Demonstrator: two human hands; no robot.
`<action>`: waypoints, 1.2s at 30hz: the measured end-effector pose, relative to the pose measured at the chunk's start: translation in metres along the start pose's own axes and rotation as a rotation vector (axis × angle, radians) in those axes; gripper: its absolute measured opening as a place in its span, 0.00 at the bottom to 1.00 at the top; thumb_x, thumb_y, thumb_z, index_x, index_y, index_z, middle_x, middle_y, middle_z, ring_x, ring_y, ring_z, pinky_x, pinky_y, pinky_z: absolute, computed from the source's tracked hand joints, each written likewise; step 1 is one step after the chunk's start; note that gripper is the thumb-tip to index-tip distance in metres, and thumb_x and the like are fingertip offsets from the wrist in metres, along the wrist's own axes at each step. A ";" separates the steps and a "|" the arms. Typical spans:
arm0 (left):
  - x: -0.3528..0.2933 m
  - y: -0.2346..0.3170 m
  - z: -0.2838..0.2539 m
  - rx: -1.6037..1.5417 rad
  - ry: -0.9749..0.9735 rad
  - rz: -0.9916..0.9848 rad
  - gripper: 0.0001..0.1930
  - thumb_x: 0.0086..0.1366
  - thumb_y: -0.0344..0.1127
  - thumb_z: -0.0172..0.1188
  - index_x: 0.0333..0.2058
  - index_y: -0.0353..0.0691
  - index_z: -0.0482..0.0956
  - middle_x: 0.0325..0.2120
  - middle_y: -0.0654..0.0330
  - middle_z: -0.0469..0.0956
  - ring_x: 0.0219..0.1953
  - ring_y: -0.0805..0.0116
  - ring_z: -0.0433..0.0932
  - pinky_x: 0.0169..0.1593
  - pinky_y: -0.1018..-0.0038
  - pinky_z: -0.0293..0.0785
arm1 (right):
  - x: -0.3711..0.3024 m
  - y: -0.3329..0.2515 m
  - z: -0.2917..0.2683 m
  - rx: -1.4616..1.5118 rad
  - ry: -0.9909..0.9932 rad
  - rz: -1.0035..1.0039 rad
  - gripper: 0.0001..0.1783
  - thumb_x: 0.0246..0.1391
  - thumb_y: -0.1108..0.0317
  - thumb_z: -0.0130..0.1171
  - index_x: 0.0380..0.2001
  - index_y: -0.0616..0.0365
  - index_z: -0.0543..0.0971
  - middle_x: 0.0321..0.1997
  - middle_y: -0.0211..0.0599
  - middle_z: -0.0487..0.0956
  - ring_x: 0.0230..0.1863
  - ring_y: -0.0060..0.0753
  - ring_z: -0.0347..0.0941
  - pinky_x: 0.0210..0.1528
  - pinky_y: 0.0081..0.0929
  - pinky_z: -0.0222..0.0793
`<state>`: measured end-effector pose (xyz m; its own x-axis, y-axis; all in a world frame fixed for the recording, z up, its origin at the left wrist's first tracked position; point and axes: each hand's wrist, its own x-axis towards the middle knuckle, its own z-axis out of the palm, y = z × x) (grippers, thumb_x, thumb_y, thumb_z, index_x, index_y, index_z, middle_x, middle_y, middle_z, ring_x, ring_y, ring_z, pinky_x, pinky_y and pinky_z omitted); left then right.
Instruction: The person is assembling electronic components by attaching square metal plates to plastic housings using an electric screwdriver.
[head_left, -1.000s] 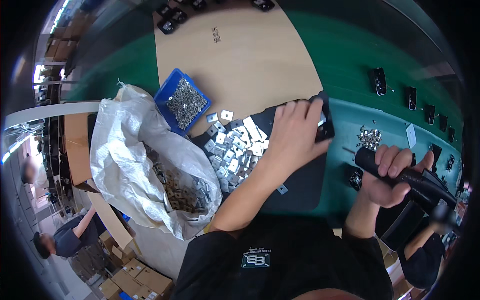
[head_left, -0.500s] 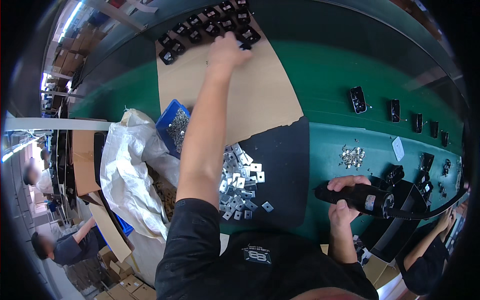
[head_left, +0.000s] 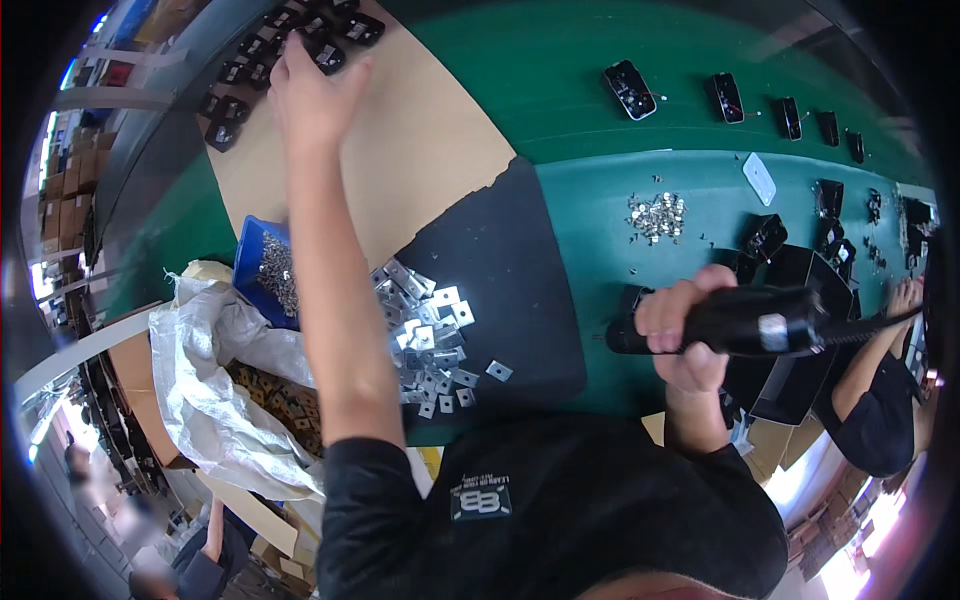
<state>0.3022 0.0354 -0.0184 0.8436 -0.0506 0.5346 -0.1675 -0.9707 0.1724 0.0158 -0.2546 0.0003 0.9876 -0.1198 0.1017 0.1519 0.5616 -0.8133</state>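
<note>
Left hand point(head_left: 312, 95) closes fingers on a small, rigid, light black part point(head_left: 328, 57) by its edges; right hand point(head_left: 688, 335) grips the heavier black power screwdriver point(head_left: 745, 322) round its barrel

Your green surface point(head_left: 600, 110) carries a cardboard sheet point(head_left: 420, 150) toward its far left, a black mat point(head_left: 510, 270) at the near edge, and scattered screws point(head_left: 655, 215) right of that.
</note>
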 end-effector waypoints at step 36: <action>-0.191 0.098 -0.106 -0.590 -0.584 -0.053 0.05 0.52 0.29 0.63 0.28 0.37 0.79 0.21 0.58 0.78 0.23 0.62 0.76 0.30 0.70 0.70 | 0.027 0.000 -0.045 -0.279 0.247 -0.420 0.23 0.48 0.71 0.57 0.48 0.65 0.67 0.22 0.40 0.72 0.25 0.32 0.68 0.34 0.34 0.68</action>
<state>0.0709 -0.0251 -0.0158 0.9597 -0.2798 0.0260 -0.2226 -0.7006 0.6779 0.0409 -0.2946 -0.0222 0.8006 -0.4937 0.3395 0.4805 0.1906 -0.8560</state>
